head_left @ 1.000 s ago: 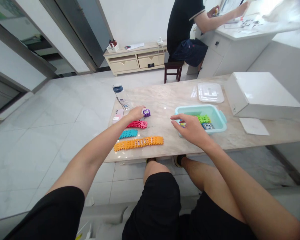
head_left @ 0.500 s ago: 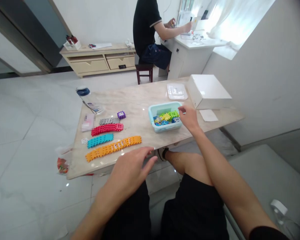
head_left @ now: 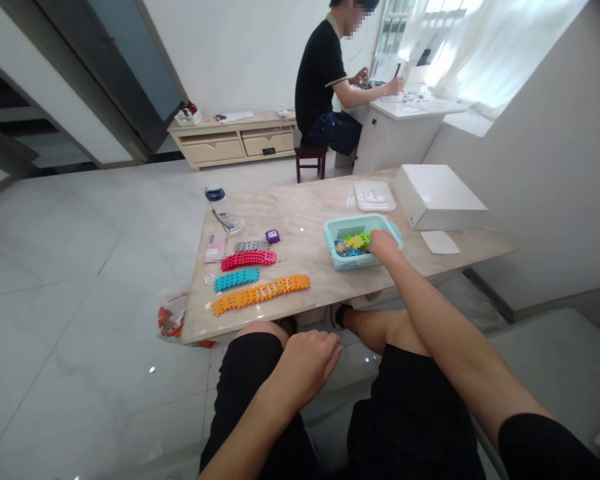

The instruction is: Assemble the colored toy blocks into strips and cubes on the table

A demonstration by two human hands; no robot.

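My right hand (head_left: 383,245) reaches into a light teal tub (head_left: 340,229) holding several coloured toothed plastic pieces (head_left: 351,243); its fingers are hidden among them. My left hand (head_left: 307,363) rests on my left knee with the fingers curled and nothing in it. On the marble table (head_left: 320,200) lie an orange strip (head_left: 260,294), a teal strip (head_left: 237,279), a red strip (head_left: 249,259), a grey strip (head_left: 251,246) and a small purple piece (head_left: 273,235).
A white box (head_left: 437,196), a clear lid (head_left: 375,195) and a paper sheet (head_left: 440,242) lie on the table's right. A water bottle (head_left: 219,205) lies at its far left. Another person (head_left: 327,87) sits at a white desk beyond. A red wrapper (head_left: 169,321) is on the floor.
My left hand drew back from the purple piece off the table and down to my knee. My right hand moved into the tub. The view pulled back from the table.
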